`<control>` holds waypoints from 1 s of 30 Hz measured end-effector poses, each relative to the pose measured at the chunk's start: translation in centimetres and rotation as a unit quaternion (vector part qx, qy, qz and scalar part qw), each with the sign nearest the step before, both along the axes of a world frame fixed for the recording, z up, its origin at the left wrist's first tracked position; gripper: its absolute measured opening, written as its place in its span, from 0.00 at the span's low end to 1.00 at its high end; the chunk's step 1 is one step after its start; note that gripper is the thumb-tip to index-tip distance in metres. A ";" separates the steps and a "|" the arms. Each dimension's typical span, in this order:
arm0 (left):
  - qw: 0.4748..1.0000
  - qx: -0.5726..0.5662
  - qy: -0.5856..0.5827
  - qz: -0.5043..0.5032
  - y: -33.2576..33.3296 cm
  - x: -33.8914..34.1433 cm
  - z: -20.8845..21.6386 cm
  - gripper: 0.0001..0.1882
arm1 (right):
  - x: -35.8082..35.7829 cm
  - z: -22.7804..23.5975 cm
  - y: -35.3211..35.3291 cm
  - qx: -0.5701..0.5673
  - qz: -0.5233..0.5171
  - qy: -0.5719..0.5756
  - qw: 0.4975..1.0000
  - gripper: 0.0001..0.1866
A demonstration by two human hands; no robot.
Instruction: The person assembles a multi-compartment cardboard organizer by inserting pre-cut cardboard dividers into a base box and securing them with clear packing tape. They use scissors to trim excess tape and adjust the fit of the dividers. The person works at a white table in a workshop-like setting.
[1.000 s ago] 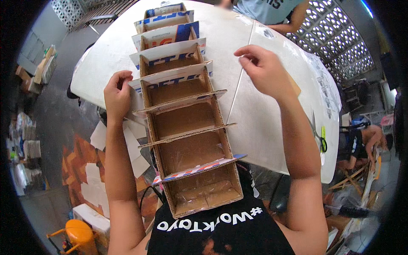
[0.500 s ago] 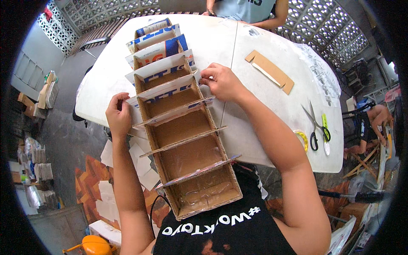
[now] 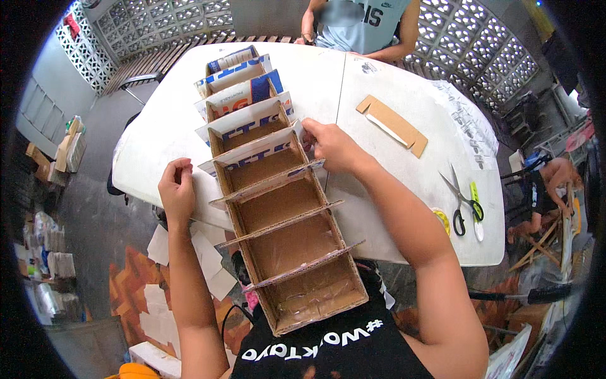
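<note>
A long brown cardboard tray slants from the white table towards my torso, its near end overhanging the table edge. Several cardboard dividers stand crosswise in it, their ends sticking out past the side walls. My right hand pinches the right end of one divider, whose white face carries blue print. Beside that divider's left end, a small gap away, is my left hand. Its fingers are curled together, and nothing shows between them. The farther dividers also have white, blue and orange printed faces.
On the table lie a folded cardboard piece, black-handled scissors, a green-and-white cutter and a yellow tape roll. Clear plastic covers the right edge. Another person is across the table; someone else works at far right.
My left hand has come away from the divider's left end. My right hand keeps its pinch on the right end. The whole view has shifted, so tray and table appear lower.
</note>
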State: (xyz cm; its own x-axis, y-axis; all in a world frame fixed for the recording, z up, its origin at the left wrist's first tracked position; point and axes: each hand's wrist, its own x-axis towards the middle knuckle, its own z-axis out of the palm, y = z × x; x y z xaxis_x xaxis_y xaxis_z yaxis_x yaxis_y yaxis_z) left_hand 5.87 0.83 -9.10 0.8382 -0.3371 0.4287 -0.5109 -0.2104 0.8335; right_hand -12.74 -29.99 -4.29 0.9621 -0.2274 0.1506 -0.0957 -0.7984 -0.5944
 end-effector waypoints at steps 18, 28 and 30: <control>0.998 0.026 -0.058 -0.008 -1.1 -0.6 0.2 0.06 | -1.4 -1.8 -0.8 0.091 -0.003 -0.012 0.996 0.13; 0.998 0.012 -0.059 0.031 -0.5 -0.6 -0.5 0.07 | -3.0 3.1 0.6 0.048 -0.076 -0.062 0.994 0.19; 0.996 0.033 -0.064 0.045 -0.8 -1.2 0.4 0.07 | -3.1 3.3 0.9 -0.010 -0.066 -0.113 0.991 0.22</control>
